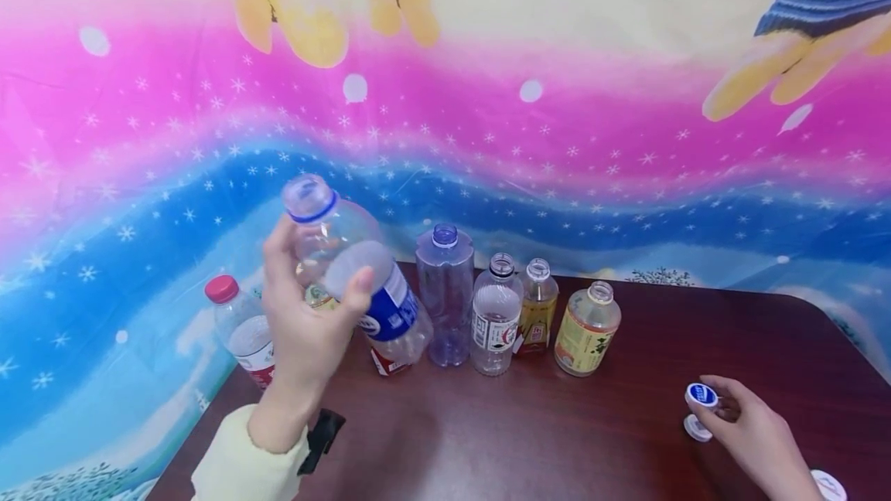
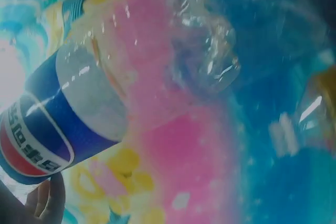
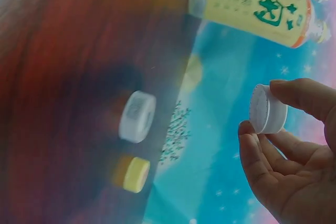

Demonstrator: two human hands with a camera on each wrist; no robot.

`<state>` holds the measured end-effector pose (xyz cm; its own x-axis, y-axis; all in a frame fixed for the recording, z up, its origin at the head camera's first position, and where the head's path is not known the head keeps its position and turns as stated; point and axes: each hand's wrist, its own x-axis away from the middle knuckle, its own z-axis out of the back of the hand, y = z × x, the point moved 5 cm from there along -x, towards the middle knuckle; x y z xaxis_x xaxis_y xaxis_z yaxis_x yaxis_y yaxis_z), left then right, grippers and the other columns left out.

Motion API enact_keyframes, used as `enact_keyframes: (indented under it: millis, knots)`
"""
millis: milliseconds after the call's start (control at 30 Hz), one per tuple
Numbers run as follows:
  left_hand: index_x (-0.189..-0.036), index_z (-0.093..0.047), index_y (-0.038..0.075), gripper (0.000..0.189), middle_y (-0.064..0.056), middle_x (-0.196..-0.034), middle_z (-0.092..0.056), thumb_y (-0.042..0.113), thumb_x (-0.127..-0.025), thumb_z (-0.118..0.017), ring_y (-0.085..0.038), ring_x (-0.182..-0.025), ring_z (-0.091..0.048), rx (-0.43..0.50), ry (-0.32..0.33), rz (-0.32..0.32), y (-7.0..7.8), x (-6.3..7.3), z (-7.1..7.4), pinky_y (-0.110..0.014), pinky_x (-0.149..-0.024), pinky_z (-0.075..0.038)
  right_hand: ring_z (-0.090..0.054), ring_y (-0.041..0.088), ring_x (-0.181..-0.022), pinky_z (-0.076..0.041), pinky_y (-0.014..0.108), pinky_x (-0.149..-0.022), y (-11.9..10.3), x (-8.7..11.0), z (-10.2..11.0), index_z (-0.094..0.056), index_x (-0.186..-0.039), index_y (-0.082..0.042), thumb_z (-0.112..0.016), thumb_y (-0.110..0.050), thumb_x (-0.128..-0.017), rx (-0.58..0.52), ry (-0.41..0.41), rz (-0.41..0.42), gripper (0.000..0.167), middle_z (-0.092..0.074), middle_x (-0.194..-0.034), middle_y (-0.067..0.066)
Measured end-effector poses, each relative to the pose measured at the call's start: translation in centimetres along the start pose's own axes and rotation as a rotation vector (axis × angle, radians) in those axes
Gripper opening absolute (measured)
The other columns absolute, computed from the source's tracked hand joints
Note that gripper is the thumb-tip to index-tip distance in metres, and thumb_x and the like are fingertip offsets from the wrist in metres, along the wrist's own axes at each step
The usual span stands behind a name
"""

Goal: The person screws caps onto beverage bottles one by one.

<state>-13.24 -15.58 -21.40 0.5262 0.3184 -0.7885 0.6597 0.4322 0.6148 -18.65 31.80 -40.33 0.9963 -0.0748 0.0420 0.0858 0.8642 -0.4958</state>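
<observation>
My left hand [image 1: 302, 339] grips a large clear plastic bottle [image 1: 398, 306] with a blue label. The bottle is held tilted above the table, its capless mouth with a blue neck ring pointing up and left. In the left wrist view its label [image 2: 58, 114] fills the left side, with fingertips below. Over the right of the table, my right hand [image 1: 755, 435] pinches a white bottle cap [image 1: 701, 395] with a blue printed top between thumb and fingers. The right wrist view shows this cap [image 3: 269, 109] from its side, clear of the tabletop.
A white cap [image 1: 698, 428] lies just below the right hand, and another [image 1: 828, 485] by the wrist. A yellow cap [image 3: 136, 174] is near them. Along the back stand a purple bottle [image 1: 445, 300], several smaller capless bottles [image 1: 588, 331], and a red-capped bottle [image 1: 240, 327] at left.
</observation>
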Motion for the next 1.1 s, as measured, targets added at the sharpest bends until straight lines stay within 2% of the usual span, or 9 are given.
enact_keyframes:
  millis: [133,233,400,567,667,800,867,1000,1100]
  knots:
    - [-0.136,-0.043,0.005,0.072,-0.010,-0.113,-0.057,0.032,-0.077,-0.074,-0.009,-0.099,-0.055,-0.038,-0.118,0.003,-0.2,2.1,-1.4,-0.018,-0.075,-0.052,-0.067,0.035,-0.084,-0.052,0.038,-0.062,-1.6,0.5,0.5,-0.055,-0.122,0.005,-0.066,-0.025,-0.088,0.007,0.097,0.065,0.047,-0.064,-0.106,0.029]
    - [-0.139,-0.042,0.007,0.075,-0.013,-0.114,-0.055,0.037,-0.077,-0.074,-0.010,-0.096,-0.055,-0.042,-0.205,0.025,-0.6,4.0,-2.7,-0.024,-0.071,-0.055,-0.066,0.039,-0.087,-0.053,0.049,-0.068,-2.7,0.7,0.7,-0.057,-0.121,0.004,-0.068,-0.023,-0.087,-0.008,0.132,0.113,0.045,-0.061,-0.112,0.031]
    - [-0.138,-0.044,0.011,0.076,-0.009,-0.117,-0.053,0.039,-0.076,-0.075,-0.015,-0.094,-0.059,-0.082,-0.325,0.070,-1.5,7.1,-4.9,-0.029,-0.074,-0.056,-0.061,0.043,-0.096,-0.049,0.051,-0.072,-4.9,1.1,1.0,-0.059,-0.119,0.002,-0.069,-0.022,-0.085,-0.015,0.187,0.166,0.042,-0.060,-0.114,0.031]
    - [-0.136,-0.047,0.017,0.073,0.000,-0.121,-0.054,0.035,-0.072,-0.079,-0.011,-0.100,-0.059,-0.128,-0.413,0.135,-2.3,9.4,-7.2,-0.028,-0.081,-0.054,-0.057,0.044,-0.103,-0.044,0.052,-0.077,-7.6,1.6,1.3,-0.062,-0.117,-0.002,-0.070,-0.021,-0.084,-0.040,0.266,0.234,0.038,-0.062,-0.115,0.027]
    - [-0.135,-0.048,0.018,0.072,0.001,-0.123,-0.055,0.035,-0.072,-0.079,-0.010,-0.102,-0.059,-0.138,-0.438,0.133,-2.7,10.5,-8.5,-0.028,-0.083,-0.054,-0.057,0.039,-0.103,-0.044,0.049,-0.076,-9.3,1.7,1.5,-0.064,-0.116,-0.006,-0.071,-0.021,-0.083,-0.059,0.296,0.262,0.037,-0.065,-0.113,0.021]
    - [-0.133,-0.050,0.015,0.072,-0.002,-0.122,-0.059,0.037,-0.072,-0.080,-0.012,-0.103,-0.061,-0.168,-0.454,0.098,-3.1,11.9,-9.8,-0.029,-0.084,-0.055,-0.058,0.022,-0.100,-0.044,0.040,-0.077,-11.5,2.1,1.7,-0.066,-0.114,-0.011,-0.072,-0.022,-0.082,-0.084,0.331,0.286,0.034,-0.068,-0.108,0.012]
    - [-0.133,-0.050,0.016,0.072,-0.004,-0.121,-0.062,0.038,-0.071,-0.080,-0.013,-0.103,-0.062,-0.184,-0.462,0.109,-3.4,12.4,-10.4,-0.031,-0.084,-0.055,-0.058,0.015,-0.098,-0.043,0.035,-0.076,-12.6,2.3,1.8,-0.067,-0.113,-0.012,-0.073,-0.022,-0.082,-0.096,0.342,0.297,0.034,-0.069,-0.107,0.008]
    - [-0.133,-0.050,0.017,0.072,-0.005,-0.117,-0.065,0.039,-0.071,-0.080,-0.015,-0.103,-0.064,-0.196,-0.465,0.141,-4.0,13.2,-11.2,-0.032,-0.082,-0.056,-0.059,0.014,-0.097,-0.045,0.033,-0.078,-14.5,2.5,1.9,-0.068,-0.113,-0.012,-0.074,-0.020,-0.081,-0.127,0.346,0.325,0.033,-0.069,-0.105,0.006]
    - [-0.132,-0.050,0.017,0.072,-0.006,-0.117,-0.066,0.040,-0.072,-0.080,-0.015,-0.103,-0.065,-0.203,-0.461,0.131,-4.4,13.5,-11.6,-0.032,-0.082,-0.056,-0.062,0.024,-0.098,-0.048,0.038,-0.078,-15.8,2.8,1.8,-0.068,-0.112,-0.011,-0.075,-0.018,-0.080,-0.145,0.344,0.358,0.034,-0.069,-0.105,0.006]
